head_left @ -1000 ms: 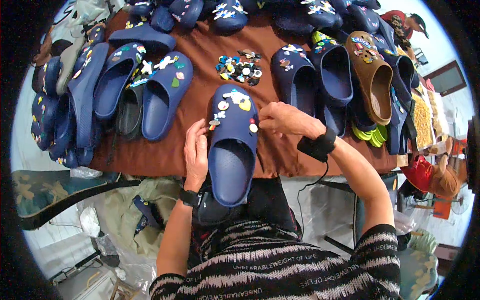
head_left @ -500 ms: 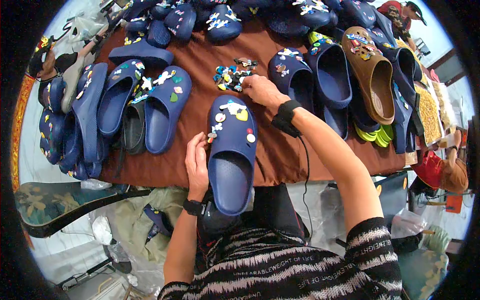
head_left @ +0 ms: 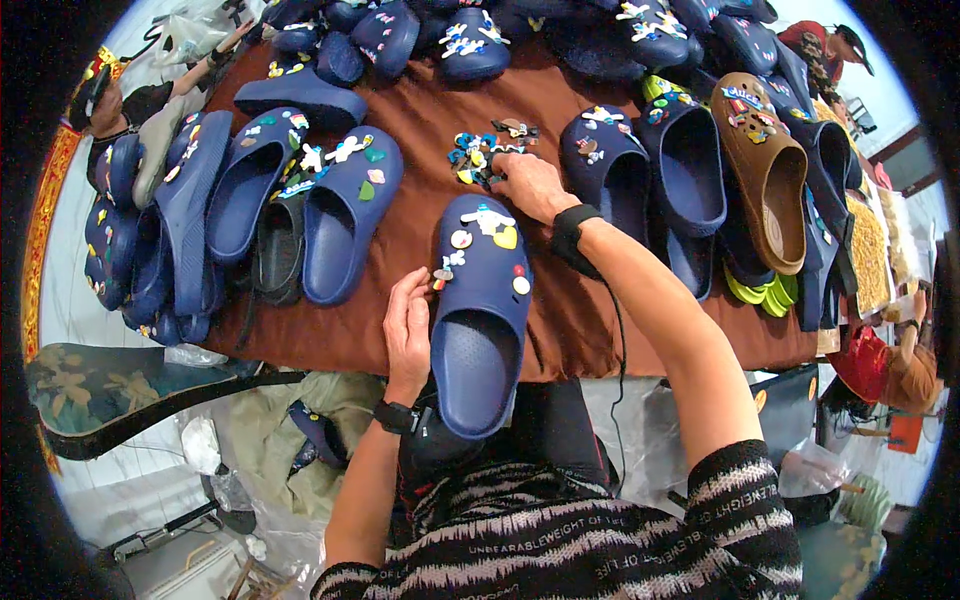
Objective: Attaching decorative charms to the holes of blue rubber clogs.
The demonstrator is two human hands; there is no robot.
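In front of me a navy clog (head_left: 481, 350) lies with its toe pointing away, its front edge overhanging the table. Its upper carries several charms: a white figure, a yellow heart, round pieces and a small cluster at the left side. My left hand (head_left: 408, 325) rests beside that left side, fingers stretched out and nearly touching the cluster. Beyond the toe, my right hand (head_left: 532, 185) reaches into a small pile of shoe charms (head_left: 477, 158), coloured black, blue, white and yellow. Its fingers are bent together at the pile's right edge; whatever lies between the fingertips is hidden.
Decorated navy clogs (head_left: 352, 215) stand crowded at left, with more at right around a brown clog (head_left: 765, 170). Others fill the far edge of the brown tablecloth (head_left: 340, 335). A cable (head_left: 622, 375) hangs from my right wrist. Other people are at both sides.
The view has shifted, so the table and clogs appear further right. My right fingers have moved slightly deeper into the charm pile. My left hand stays beside the clog.
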